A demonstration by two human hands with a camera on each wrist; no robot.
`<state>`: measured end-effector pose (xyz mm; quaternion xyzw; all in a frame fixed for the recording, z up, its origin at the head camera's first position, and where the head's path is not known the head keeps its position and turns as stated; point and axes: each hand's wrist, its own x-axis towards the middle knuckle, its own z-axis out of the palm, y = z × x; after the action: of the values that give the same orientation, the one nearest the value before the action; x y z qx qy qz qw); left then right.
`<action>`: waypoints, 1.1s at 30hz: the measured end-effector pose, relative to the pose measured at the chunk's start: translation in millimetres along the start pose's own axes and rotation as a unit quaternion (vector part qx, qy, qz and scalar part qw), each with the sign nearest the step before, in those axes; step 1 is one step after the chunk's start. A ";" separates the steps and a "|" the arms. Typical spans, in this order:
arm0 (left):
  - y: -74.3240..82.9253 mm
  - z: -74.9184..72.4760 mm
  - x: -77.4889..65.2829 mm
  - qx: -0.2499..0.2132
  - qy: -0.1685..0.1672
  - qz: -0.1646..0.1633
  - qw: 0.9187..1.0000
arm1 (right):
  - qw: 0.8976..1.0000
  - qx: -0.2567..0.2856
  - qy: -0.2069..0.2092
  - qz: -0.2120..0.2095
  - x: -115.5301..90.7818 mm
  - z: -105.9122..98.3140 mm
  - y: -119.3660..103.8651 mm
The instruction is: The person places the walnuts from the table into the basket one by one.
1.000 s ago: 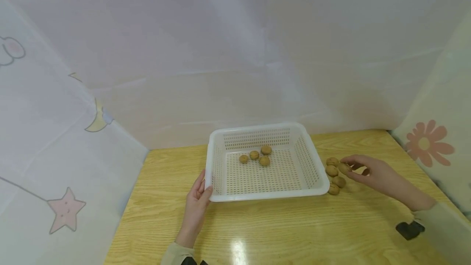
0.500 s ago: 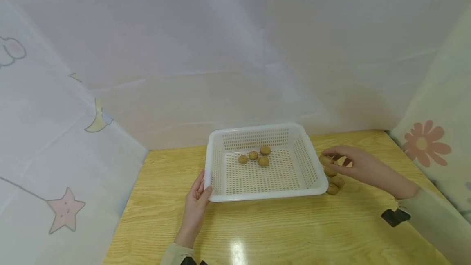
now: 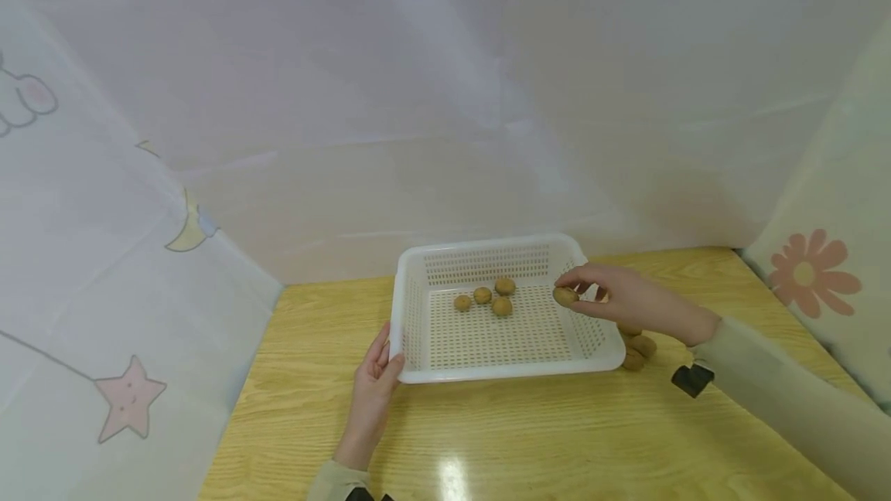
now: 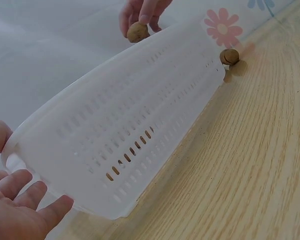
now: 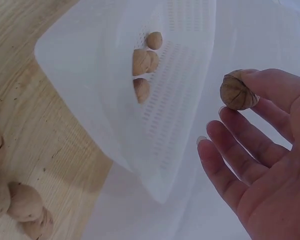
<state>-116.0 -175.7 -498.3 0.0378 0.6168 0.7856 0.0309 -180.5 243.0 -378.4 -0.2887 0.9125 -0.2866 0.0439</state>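
Walnut (image 5: 237, 92) is pinched between thumb and fingertips of the right hand (image 3: 612, 292), above rim level; that hand's outer fingers extend off the shell. Below these fingertips is the right-hand part of a white basket (image 3: 508, 372). Four loose walnuts (image 3: 502, 306) lie inside, left of the pinch. Further walnuts (image 3: 645, 345) rest on the wooden table (image 3: 501, 424), right of those fingertips. Left hand (image 3: 372, 397) grips the basket's left rim, fingers spaced apart.

Glare on table (image 3: 529, 435), wrist views seemingly soft.
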 end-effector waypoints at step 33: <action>-2.4 -1.4 -1.4 0.017 0.000 -0.004 1.000 | 0.994 0.021 -0.093 -0.054 116.9 66.7 0.5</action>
<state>-114.8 -176.6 -500.9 0.0353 0.6301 0.7749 0.0336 -261.3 145.6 -424.2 -0.3622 0.8814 -0.2793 0.1184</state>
